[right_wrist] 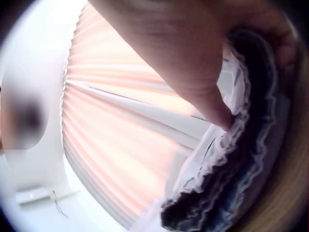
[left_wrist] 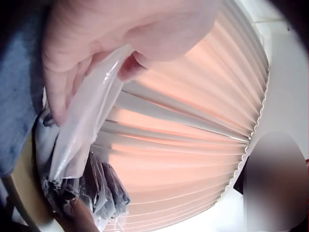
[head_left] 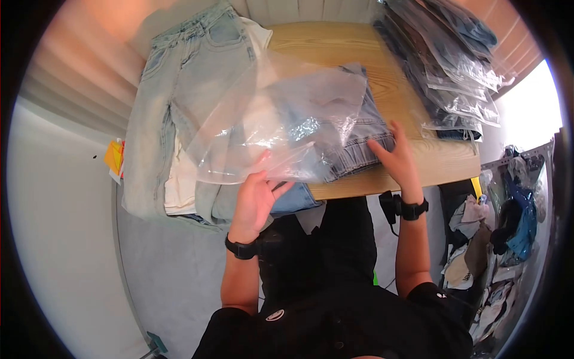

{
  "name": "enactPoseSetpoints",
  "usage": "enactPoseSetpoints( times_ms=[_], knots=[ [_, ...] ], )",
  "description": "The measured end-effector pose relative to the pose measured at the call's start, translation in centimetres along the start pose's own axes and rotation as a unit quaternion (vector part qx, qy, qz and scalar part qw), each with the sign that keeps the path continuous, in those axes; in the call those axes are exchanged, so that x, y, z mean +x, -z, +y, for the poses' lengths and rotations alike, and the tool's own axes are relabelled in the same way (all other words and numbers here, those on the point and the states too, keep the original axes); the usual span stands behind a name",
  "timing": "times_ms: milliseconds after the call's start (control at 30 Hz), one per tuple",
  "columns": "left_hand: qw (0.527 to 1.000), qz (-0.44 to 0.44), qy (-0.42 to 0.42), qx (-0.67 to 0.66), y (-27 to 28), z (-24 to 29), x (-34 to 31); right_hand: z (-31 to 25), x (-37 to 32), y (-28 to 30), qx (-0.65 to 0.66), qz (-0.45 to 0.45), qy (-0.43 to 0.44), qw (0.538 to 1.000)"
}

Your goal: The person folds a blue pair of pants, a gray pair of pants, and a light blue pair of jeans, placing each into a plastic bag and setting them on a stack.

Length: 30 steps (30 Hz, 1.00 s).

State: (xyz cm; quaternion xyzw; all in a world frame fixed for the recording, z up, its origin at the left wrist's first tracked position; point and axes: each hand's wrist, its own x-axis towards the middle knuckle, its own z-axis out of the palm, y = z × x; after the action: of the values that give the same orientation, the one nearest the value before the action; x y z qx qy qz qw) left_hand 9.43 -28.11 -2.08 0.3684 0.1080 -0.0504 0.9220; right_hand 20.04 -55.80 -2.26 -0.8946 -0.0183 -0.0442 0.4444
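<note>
My left hand (head_left: pixel 254 200) grips the edge of a clear plastic bag (head_left: pixel 230 152), thumb on one side and fingers on the other. In the left wrist view the bag's film (left_wrist: pixel 84 128) runs down from between them. The bag spreads over folded blue-grey jeans (head_left: pixel 359 158), whose right end sticks out uncovered. At that end my right hand (head_left: pixel 399 161) has its thumb over the top and its fingers along the outer side. The right wrist view shows the jeans' layered edge (right_wrist: pixel 258 106) between thumb and fingers. Light-blue jeans (head_left: pixel 197 78) lie spread out at the left.
A stack of bagged garments (head_left: pixel 445 72) stands at the back right of the wooden table (head_left: pixel 326 39). Pleated curtains (head_left: pixel 78 72) hang behind. Beyond the table's right side, a rack (head_left: pixel 514 209) holds clothes and plastic. White fabric (head_left: pixel 179 185) lies among the light jeans.
</note>
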Motion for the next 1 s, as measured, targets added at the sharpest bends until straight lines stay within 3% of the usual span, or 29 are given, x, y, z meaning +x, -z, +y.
enactPoseSetpoints(
  times_ms=[200,433,467,500,533,600,667,733,800,833,900,933,967,1000],
  knots=[
    [1.0,-0.007,0.0,0.004,-1.0,0.0,1.6,0.9,-0.3,1.1,0.086,-0.074,-0.003,0.994],
    [0.993,-0.037,-0.088,-0.068,-4.1,-0.3,4.3,3.3,-6.9,3.8,0.226,-0.038,-0.061,0.972],
    [0.994,-0.041,-0.081,0.058,-3.6,-1.2,4.9,3.3,-7.9,4.3,0.226,-0.035,-0.063,0.971],
    [0.98,-0.043,-0.073,0.183,-3.3,-1.8,5.2,3.4,-8.8,4.8,0.308,-0.061,-0.109,0.943],
    [0.98,-0.042,-0.071,0.183,-3.5,-2.3,4.8,3.6,-9.7,5.1,0.387,-0.088,-0.153,0.905],
    [0.969,-0.027,-0.071,0.235,-4.2,-3.2,2.8,4.0,-10.6,4.9,0.411,-0.087,-0.165,0.892],
    [0.98,-0.014,-0.037,0.197,-5.1,-3.5,0.9,4.3,-11.3,4.5,0.592,-0.064,-0.269,0.757],
    [0.994,-0.011,0.026,0.11,-5.2,-3.9,0.1,4.9,-11.2,4.1,0.587,-0.053,-0.272,0.761],
    [0.994,-0.01,0.038,0.106,-5.1,-4.0,-0.6,4.8,-11.2,4.2,0.523,-0.015,-0.257,0.813],
    [0.993,-0.008,0.082,0.086,-4.9,-4.0,-0.9,4.8,-11.4,4.7,0.523,-0.017,-0.26,0.812],
    [0.989,-0.002,0.129,0.066,-4.6,-4.1,-1.9,5.4,-12.5,6.5,0.429,-0.116,-0.25,0.86],
    [0.981,-0.019,0.19,0.035,-4.3,-4.3,-2.3,6.3,-12.9,7.2,0.43,-0.116,-0.253,0.859],
    [0.968,-0.035,0.25,0.003,-4.0,-4.7,-2.7,7.4,-13.4,8.0,0.48,-0.181,-0.298,0.805],
    [0.967,-0.033,0.252,0.002,-3.6,-5.4,-3.1,8.0,-13.9,8.4,0.525,-0.244,-0.341,0.741]
  ],
)
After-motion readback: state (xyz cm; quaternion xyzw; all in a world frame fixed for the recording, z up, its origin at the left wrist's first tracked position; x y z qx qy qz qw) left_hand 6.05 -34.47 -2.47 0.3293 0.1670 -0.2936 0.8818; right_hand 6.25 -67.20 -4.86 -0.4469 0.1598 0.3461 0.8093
